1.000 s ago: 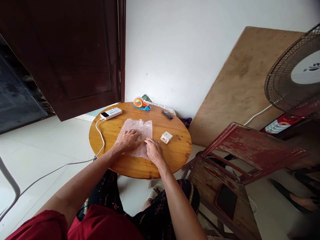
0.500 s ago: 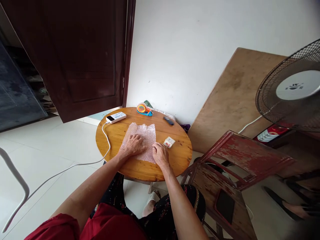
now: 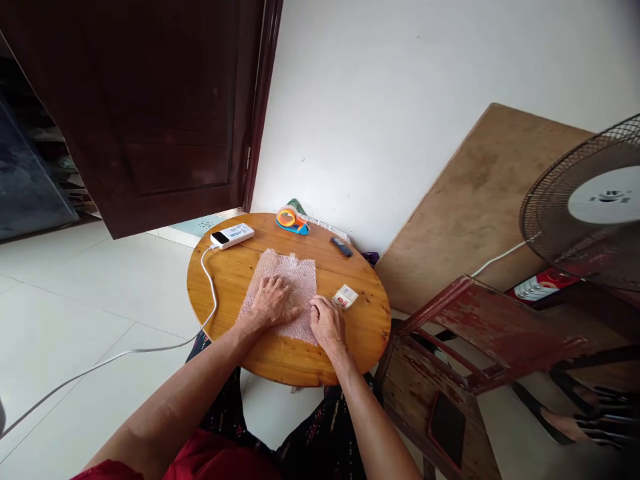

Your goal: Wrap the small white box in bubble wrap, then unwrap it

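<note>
Your round wooden counter [image 3: 230, 280] carries a sheet of bubble wrap [image 3: 295, 273] at its middle. Your left hand [image 3: 273, 301] lies flat on it, fingers spread, gripping nothing; your right hand [image 3: 327, 322] presses its right edge, released. A small box [image 3: 345, 297] sits just beside that hand.

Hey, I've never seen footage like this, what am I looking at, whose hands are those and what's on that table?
This is one picture from a camera worn on a person's head, looking forward and down, so the arms at the bottom are the wearer's own. There is no machine. Both hands lie flat on a sheet of bubble wrap on a round wooden table: the left hand on its middle, the right hand at its right edge. Neither grips anything. Nearby lie a small box, a white power bank with its cable, a tape dispenser and a small dark item.
</note>
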`<state>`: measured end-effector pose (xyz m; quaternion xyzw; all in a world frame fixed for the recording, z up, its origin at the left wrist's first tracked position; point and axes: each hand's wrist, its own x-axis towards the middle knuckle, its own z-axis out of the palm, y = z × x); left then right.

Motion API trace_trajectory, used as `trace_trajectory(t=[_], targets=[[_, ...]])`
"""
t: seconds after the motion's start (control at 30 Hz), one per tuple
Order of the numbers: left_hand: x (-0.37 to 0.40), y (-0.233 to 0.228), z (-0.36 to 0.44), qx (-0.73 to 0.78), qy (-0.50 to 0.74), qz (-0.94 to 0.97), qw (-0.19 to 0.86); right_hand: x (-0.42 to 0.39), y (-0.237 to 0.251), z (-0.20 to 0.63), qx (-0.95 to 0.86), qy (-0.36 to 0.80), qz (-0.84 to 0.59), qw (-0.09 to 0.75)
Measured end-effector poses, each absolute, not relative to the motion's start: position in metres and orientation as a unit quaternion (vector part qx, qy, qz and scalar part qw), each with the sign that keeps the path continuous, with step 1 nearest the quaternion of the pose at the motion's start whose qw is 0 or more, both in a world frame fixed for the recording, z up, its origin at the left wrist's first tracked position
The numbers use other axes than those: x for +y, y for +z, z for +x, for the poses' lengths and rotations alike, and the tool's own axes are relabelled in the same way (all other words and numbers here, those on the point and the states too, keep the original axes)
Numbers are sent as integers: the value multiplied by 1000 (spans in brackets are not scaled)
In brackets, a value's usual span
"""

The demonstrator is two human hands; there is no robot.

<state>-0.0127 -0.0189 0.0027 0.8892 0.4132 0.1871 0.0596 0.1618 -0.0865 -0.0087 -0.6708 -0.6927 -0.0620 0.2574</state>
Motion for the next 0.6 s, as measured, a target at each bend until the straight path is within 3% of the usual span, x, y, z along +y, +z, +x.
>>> trace_trajectory(t=[0.23, 0.43, 0.6], targets=[[-22, 0, -10, 417, 186, 887, 68, -68, 24, 178, -711, -38, -660, 239], [-23, 1, -8, 420, 180, 885, 89, 13, 82, 174, -697, 11, -692, 188], [-26, 1, -6, 422, 179, 883, 103, 75, 78, 163, -699, 66, -700, 132]])
